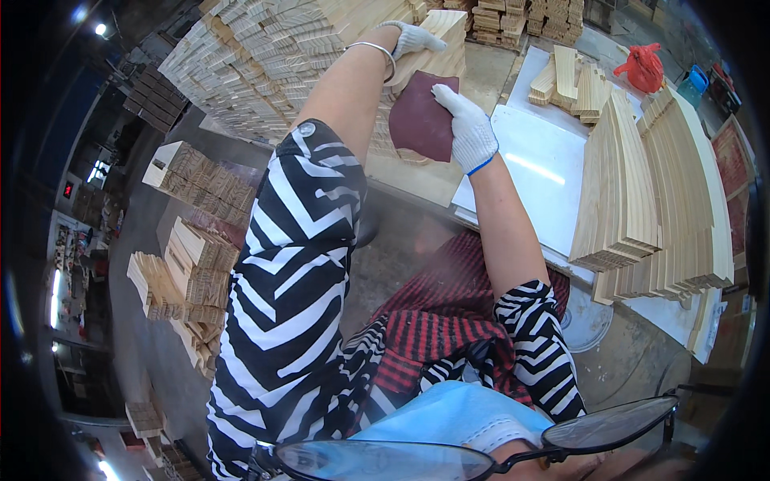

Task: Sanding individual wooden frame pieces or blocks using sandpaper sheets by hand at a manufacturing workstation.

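Note:
My right hand [471, 132], in a white knitted glove with a blue cuff edge, is closed on a sheet of dark red sandpaper [421, 119]. The sheet is bent a little and held up against the near right end of a tall stack of pale wooden strips [265, 72]. Farther off, my left hand [411, 38], also gloved, lies on top of that stack, its fingers stretched out to the right over the wood. Its palm side is hidden. The sandpaper covers part of the stack's front corner.
On the right, curved wooden pieces [622, 184] stand in rows on a white board [541, 152]. Behind them are short wood pieces [565, 72] and a red plastic bag [642, 68]. More wood piles [196, 268] sit low on the left, above the concrete floor [401, 264].

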`<control>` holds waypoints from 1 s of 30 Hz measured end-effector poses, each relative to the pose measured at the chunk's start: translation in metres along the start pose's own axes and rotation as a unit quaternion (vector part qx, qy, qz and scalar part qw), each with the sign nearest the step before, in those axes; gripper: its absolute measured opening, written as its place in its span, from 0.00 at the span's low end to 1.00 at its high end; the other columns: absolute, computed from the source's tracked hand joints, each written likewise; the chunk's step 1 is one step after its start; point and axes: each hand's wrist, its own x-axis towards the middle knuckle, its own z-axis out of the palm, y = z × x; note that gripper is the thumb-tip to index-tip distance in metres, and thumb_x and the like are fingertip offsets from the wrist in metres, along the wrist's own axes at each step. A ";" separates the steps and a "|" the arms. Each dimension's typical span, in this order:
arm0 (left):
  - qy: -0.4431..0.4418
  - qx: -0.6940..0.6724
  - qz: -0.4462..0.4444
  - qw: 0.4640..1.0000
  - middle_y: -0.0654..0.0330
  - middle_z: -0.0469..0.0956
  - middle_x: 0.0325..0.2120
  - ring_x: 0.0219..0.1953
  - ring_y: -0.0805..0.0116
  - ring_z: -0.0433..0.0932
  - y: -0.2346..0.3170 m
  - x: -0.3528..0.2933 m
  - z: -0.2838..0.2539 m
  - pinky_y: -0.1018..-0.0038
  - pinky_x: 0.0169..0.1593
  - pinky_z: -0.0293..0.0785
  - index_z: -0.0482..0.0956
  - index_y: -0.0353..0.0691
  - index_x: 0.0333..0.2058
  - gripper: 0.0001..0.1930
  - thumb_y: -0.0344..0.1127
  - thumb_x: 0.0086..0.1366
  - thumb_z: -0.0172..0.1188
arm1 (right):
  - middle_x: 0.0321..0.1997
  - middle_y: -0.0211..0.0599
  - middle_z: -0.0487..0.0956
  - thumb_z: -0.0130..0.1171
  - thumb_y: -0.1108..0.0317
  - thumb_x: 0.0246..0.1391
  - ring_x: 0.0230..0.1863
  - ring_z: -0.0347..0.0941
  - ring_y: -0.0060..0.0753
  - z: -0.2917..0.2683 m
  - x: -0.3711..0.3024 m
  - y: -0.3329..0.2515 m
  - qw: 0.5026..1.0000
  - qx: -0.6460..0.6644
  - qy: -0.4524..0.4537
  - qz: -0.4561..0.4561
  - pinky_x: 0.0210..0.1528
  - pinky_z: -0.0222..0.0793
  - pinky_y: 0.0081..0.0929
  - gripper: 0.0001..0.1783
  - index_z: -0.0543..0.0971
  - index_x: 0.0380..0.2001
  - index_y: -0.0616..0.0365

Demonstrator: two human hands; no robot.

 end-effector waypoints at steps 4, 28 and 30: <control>-0.014 -0.004 -0.010 1.000 0.44 0.68 0.61 0.59 0.52 0.69 -0.004 0.013 -0.006 0.58 0.63 0.62 0.64 0.39 0.65 0.46 0.57 0.53 0.69 | 0.44 0.44 0.81 0.58 0.65 0.61 0.43 0.81 0.39 -0.004 0.001 0.003 0.998 -0.020 0.018 -0.051 0.48 0.79 0.36 0.17 0.76 0.49 0.66; 0.032 0.444 -0.167 0.880 0.49 0.79 0.51 0.50 0.53 0.79 0.027 0.001 0.008 0.57 0.54 0.73 0.76 0.42 0.56 0.36 0.58 0.54 0.62 | 0.48 0.44 0.79 0.57 0.67 0.61 0.46 0.79 0.43 -0.077 -0.031 0.013 0.989 0.072 0.111 -0.070 0.48 0.79 0.42 0.18 0.74 0.52 0.62; 0.040 0.433 -0.163 0.886 0.49 0.79 0.51 0.51 0.53 0.79 0.024 0.002 0.010 0.56 0.54 0.73 0.76 0.42 0.57 0.37 0.59 0.53 0.62 | 0.48 0.44 0.79 0.57 0.67 0.61 0.47 0.79 0.43 -0.080 -0.031 0.013 0.988 0.069 0.120 -0.070 0.48 0.78 0.42 0.17 0.74 0.52 0.62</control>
